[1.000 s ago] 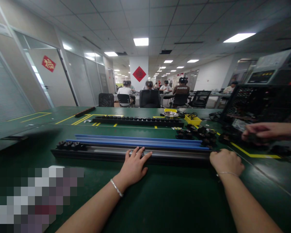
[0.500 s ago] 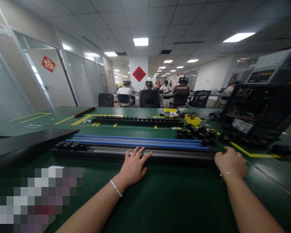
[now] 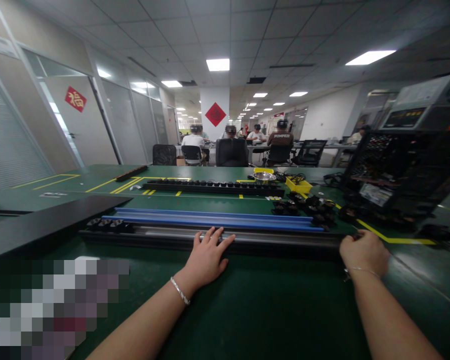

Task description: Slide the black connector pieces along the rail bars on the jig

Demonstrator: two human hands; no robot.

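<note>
A long black channel rail point(image 3: 277, 246) lies crosswise in front of me, with several small black fan-like parts point(image 3: 105, 225) seated in its left end. My left hand point(image 3: 209, 252) rests on the middle of this rail, fingers spread. At the rail's right end my right hand point(image 3: 366, 253) is closed in a pinch; whatever is between its fingers is too hidden to name. Just behind the rail lie blue rails point(image 3: 210, 217), parallel to it. A heap of black parts point(image 3: 318, 207) sits beyond my right hand.
On the green table point(image 3: 277, 310), another black rail point(image 3: 210, 188) with a row of parts lies farther back. A yellow bin point(image 3: 298, 185) and a metal bowl point(image 3: 264, 176) stand behind the heap. An open computer case point(image 3: 382, 170) is at right, a dark panel point(image 3: 48, 220) at left. People sit far off.
My right hand has shifted slightly right and stays closed. My left hand keeps its place on the rail. The dark panel's end at left reaches a little farther right.
</note>
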